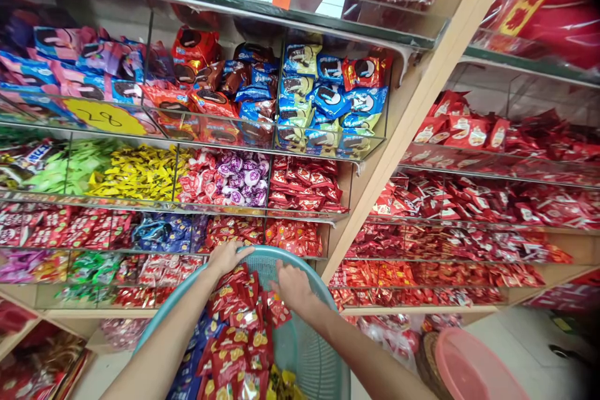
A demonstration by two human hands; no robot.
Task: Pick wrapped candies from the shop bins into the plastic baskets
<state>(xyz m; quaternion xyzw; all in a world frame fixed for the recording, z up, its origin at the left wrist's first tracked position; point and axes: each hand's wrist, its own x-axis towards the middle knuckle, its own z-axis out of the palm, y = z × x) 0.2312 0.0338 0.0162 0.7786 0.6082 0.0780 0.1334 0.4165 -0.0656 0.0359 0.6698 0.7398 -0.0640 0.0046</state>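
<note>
A teal plastic basket (307, 350) sits low in the middle, filled with red candy packets (239, 331) and some blue and yellow ones. My left hand (227, 257) lies on the basket's far rim with its fingers curled over the edge. My right hand (293, 286) is inside the basket near the far rim, fingers bent down among the red packets; whether it grips one is hidden.
Glass-fronted shelves (262, 153) full of wrapped sweets and cookie packs rise ahead. A slanted wooden post (398, 137) divides them from more shelves of red packets on the right. A yellow price tag (105, 117) reads 28. A pink basin (469, 369) stands at the lower right.
</note>
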